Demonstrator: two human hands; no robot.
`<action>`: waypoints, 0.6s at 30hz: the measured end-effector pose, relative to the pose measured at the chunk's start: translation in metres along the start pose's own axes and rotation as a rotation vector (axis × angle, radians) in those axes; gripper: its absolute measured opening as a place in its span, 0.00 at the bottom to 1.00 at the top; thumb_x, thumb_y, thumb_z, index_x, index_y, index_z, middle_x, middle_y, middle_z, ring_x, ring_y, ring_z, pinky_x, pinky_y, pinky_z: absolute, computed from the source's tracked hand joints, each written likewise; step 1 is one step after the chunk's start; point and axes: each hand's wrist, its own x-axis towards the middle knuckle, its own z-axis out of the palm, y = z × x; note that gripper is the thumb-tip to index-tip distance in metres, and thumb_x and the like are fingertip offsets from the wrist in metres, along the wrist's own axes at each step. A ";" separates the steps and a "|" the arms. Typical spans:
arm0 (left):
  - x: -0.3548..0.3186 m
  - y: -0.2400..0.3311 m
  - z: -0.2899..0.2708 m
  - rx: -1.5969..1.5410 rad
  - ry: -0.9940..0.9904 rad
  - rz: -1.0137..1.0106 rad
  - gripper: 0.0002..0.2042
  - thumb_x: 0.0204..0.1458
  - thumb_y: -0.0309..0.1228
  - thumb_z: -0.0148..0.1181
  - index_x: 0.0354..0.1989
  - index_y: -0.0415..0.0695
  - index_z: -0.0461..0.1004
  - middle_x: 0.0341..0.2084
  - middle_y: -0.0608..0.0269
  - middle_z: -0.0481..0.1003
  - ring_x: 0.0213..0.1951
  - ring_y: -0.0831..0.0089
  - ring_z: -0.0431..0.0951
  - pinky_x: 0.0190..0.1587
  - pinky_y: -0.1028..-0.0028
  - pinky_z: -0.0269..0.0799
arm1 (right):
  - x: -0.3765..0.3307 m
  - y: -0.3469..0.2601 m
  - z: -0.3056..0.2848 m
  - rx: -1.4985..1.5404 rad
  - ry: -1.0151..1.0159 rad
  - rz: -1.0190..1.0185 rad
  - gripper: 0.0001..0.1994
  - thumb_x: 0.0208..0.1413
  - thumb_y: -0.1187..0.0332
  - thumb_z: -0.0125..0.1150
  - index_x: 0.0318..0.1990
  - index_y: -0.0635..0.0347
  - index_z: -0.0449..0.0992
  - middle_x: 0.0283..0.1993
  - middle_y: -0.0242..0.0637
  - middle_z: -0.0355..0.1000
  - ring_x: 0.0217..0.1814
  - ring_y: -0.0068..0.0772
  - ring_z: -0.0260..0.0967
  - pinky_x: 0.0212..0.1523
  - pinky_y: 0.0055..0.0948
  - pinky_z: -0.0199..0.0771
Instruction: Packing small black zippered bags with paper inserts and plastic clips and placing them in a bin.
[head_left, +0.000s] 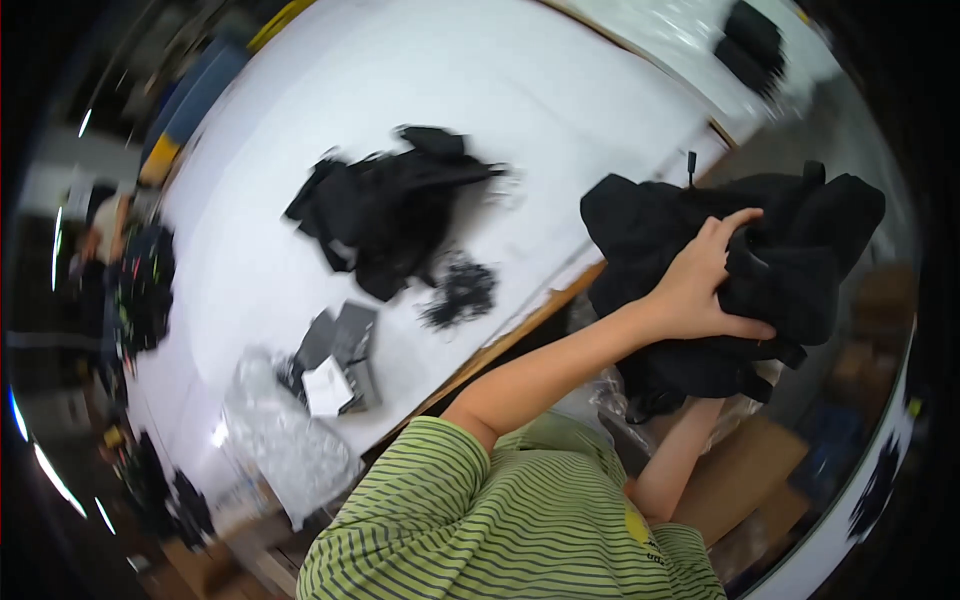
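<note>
With my left hand (695, 290) gripping the floppy black fabric bundle (797, 285) beyond the edge of the wood-edged white table (540, 110), and my right hand hidden beneath, its grip impossible to tell, loose folds could slip down if I pinch only one layer.

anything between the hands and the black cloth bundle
Nothing visible blocks the left hand: it is on the black cloth bundle. The right hand is hidden behind the bundle, so I cannot tell there.
</note>
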 end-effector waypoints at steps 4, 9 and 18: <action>-0.014 0.042 -0.140 0.019 0.421 0.099 0.27 0.29 0.36 0.76 0.41 0.39 0.74 0.48 0.58 0.69 0.51 0.68 0.69 0.53 0.65 0.63 | 0.100 0.065 0.171 -0.119 -0.167 0.113 0.27 0.56 0.47 0.51 0.56 0.55 0.67 0.53 0.32 0.69 0.51 0.28 0.68 0.50 0.27 0.69; -0.087 0.075 -0.288 0.217 0.546 -0.235 0.25 0.34 0.31 0.73 0.44 0.39 0.73 0.43 0.58 0.73 0.46 0.69 0.72 0.50 0.71 0.65 | 0.174 0.184 0.348 -0.180 -0.282 0.147 0.26 0.56 0.48 0.51 0.56 0.55 0.67 0.53 0.32 0.69 0.50 0.28 0.68 0.49 0.27 0.69; -0.229 -0.038 -0.433 0.617 0.955 -0.607 0.33 0.39 0.44 0.69 0.51 0.37 0.67 0.49 0.50 0.67 0.53 0.55 0.64 0.55 0.65 0.59 | 0.255 0.387 0.351 -0.543 0.178 0.111 0.34 0.47 0.45 0.62 0.53 0.66 0.68 0.50 0.37 0.69 0.49 0.32 0.67 0.50 0.27 0.67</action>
